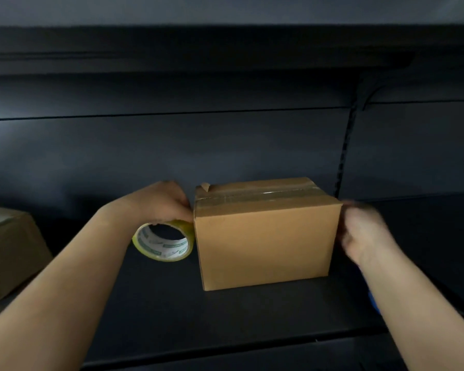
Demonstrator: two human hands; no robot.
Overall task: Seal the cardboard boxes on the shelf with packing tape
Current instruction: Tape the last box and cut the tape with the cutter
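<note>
A brown cardboard box (pixel 265 245) stands on the dark shelf (pixel 172 311), slightly right of centre. Clear tape runs along its closed top, with a loose end curled up at the far left corner. My left hand (pixel 161 202) is at the box's upper left edge and holds a roll of packing tape (pixel 164 242), yellowish with a white printed core, against the box's left side. My right hand (pixel 364 231) is blurred beside the box's right side; whether it touches the box is unclear.
Another cardboard box (pixel 8 250) sits at the left edge of the same shelf. A dark back panel and an upper shelf (pixel 225 49) close the space above. A slotted upright (pixel 343 156) runs down behind the box's right.
</note>
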